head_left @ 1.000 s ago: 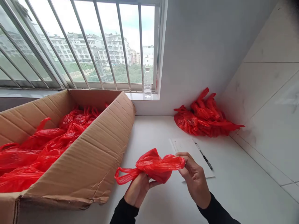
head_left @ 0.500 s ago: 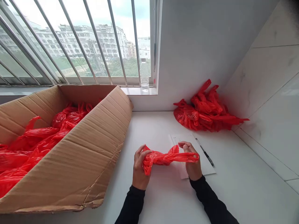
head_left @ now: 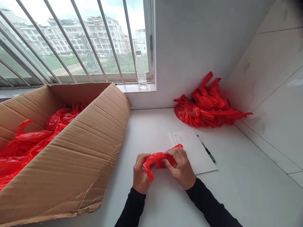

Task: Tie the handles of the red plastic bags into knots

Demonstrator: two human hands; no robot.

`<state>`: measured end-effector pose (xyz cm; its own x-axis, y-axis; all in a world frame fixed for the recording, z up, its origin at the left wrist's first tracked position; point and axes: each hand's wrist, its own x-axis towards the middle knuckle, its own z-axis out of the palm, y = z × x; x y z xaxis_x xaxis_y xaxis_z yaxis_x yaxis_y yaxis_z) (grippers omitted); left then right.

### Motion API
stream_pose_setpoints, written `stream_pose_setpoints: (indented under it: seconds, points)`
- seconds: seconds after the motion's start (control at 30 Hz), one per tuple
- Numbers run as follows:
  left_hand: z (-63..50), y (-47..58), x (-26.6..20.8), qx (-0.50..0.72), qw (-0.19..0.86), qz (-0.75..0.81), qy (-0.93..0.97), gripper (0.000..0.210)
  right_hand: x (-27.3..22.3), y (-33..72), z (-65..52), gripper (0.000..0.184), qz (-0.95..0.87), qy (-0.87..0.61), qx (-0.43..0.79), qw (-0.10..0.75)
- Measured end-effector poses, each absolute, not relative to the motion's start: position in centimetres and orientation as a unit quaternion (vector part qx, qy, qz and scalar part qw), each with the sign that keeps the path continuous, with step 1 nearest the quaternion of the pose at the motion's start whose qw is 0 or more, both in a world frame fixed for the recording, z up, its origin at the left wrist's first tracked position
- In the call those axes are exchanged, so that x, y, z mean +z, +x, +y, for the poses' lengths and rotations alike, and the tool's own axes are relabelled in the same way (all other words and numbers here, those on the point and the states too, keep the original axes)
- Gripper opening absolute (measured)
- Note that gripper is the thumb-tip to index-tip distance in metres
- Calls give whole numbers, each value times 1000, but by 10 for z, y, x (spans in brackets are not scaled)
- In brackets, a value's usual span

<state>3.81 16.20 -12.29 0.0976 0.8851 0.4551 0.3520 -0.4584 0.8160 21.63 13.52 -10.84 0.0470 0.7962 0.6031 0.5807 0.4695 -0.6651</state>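
A crumpled red plastic bag [head_left: 156, 157] is held between both hands above the white table [head_left: 161, 201]. At its left end, the fingers of my left hand [head_left: 141, 173] are closed on it, and one end of the bag hangs down past them. My right hand [head_left: 181, 165] pinches the bag near its middle with thumb and fingers, and a red tip sticks up beyond the knuckles. Just past my right hand lies a white sheet of paper [head_left: 201, 157] with small marks along its top left. On it rests a black pen [head_left: 206, 148].
To the left stands a large open cardboard box [head_left: 94, 142] with several red plastic bags [head_left: 35, 138] inside. A heap of red bags [head_left: 208, 108] sits against the wall at the back right. One clear bottle [head_left: 141, 71] stands on the sill by the barred window.
My right hand has moved left, toward my left hand, and now pinches the bag near its middle. The bag is more bunched up. The whole view has shifted slightly.
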Motion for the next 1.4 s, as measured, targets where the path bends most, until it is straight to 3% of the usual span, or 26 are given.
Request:
stream_pose_setpoints:
  seconds: [0.1,0.23,0.47,0.6,0.73,0.83,0.9,1.03,1.27,1.4]
  points:
    - [161,41,-121,502,286,453,679,22,-110,224,139,11,-677,-520,112,509]
    - [163,42,-121,513,287,467,661,8,-110,231,138,7,-653,-537,111,522]
    - [169,31,-123,534,253,468,657,7,-106,235,137,9,-609,-557,120,552]
    - [161,31,-121,553,205,434,681,45,-104,231,132,19,-623,-538,184,538]
    - [154,30,-120,550,183,418,699,20,-104,231,131,10,-637,-514,209,536]
    - [155,27,-119,557,171,440,683,13,-105,234,132,6,-614,-517,210,558]
    - [155,26,-117,556,167,451,677,15,-105,236,133,6,-595,-521,224,570]
    - [148,29,-107,553,150,427,700,40,-100,235,131,16,-605,-489,275,565]
    - [133,26,-107,564,168,483,648,18,-100,240,127,9,-595,-463,300,585]
    - [122,27,-102,551,204,526,615,32,-100,243,125,7,-572,-448,328,604]
